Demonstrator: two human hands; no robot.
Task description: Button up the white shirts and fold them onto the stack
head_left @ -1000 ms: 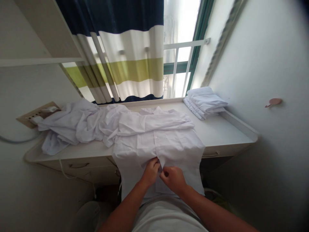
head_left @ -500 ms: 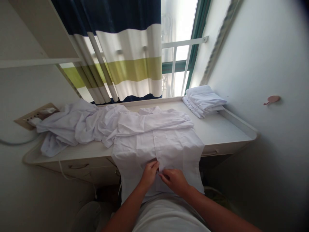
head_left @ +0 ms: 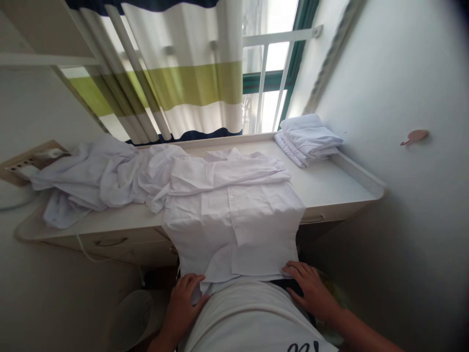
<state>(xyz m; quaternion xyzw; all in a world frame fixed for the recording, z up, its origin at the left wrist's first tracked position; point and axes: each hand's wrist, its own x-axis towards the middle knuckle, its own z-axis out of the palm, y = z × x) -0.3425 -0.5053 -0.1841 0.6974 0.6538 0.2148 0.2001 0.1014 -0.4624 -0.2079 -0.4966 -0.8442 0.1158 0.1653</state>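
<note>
A white buttoned shirt (head_left: 264, 220) lies spread over the desk edge, its lower part hanging toward my body and its sleeves folded across the top. Its front placket is parted toward the hem. At the hem's left corner is my left hand (head_left: 183, 300), fingers touching the cloth, thumb apart. My right hand (head_left: 311, 288) is at the right hem corner with its fingers stretched onto the fabric edge and the thumb spread away. Neither hand visibly grips the cloth.
Crumpled white clothes (head_left: 102, 176) are heaped on the desk's left side beside a power socket panel (head_left: 16, 168). Folded white garments (head_left: 309, 137) are stacked at the back right of the desk (head_left: 330, 183). A bin (head_left: 132, 313) stands on the floor at left.
Both hands have left the placket at the shirt's middle and moved apart to the hem's two lower corners. The view has tilted downward slightly.
</note>
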